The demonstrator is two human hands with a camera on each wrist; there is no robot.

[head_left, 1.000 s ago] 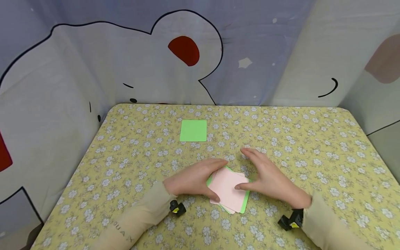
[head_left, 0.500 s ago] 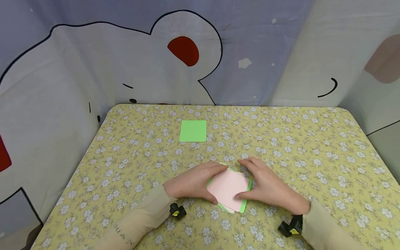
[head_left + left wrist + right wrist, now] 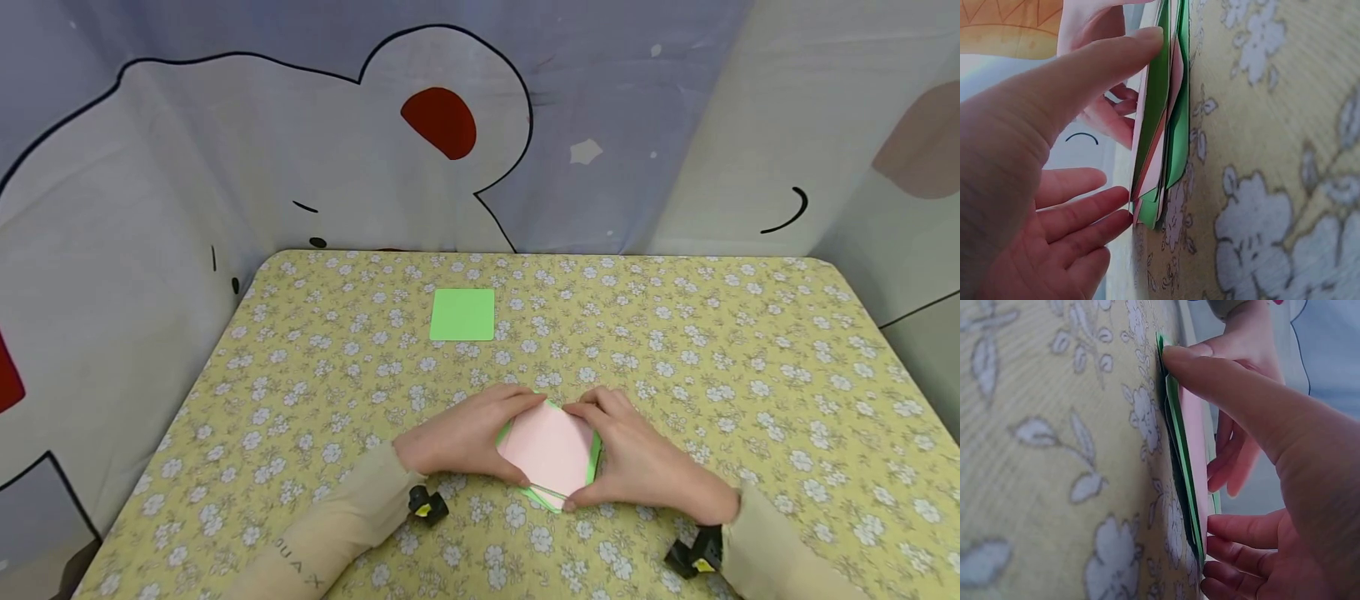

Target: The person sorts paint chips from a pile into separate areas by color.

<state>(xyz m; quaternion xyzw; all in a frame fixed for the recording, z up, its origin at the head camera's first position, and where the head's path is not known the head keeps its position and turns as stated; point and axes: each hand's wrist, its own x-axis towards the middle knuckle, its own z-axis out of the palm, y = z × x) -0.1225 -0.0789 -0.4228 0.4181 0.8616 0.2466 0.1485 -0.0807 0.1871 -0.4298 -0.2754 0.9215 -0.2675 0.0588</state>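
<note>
A loose stack of square pink and green cards (image 3: 551,450) lies on the cloth near the front, a pink card uppermost. From the left side, my left hand (image 3: 476,433) holds it between the thumb on the near edge and fingers at the far corner. My right hand (image 3: 637,454) grips the opposite side in the same way, thumb at the near corner. In the left wrist view the stack's green and pink layers (image 3: 1159,119) fan apart unevenly. Seen from the right wrist, green cards (image 3: 1179,437) lie under the pink top; the right fingertips (image 3: 1216,544) touch the edge.
A single green square card (image 3: 462,315) lies flat further back on the yellow floral tablecloth (image 3: 712,358). Behind the table hangs a printed curtain (image 3: 600,108), which also runs along both sides. Each wrist wears a small black camera (image 3: 697,554).
My right hand has closed in on the stack, its thumb sliding to the near corner and its fingers to the far edge. The top pink card has shifted slightly. The left hand barely moved.
</note>
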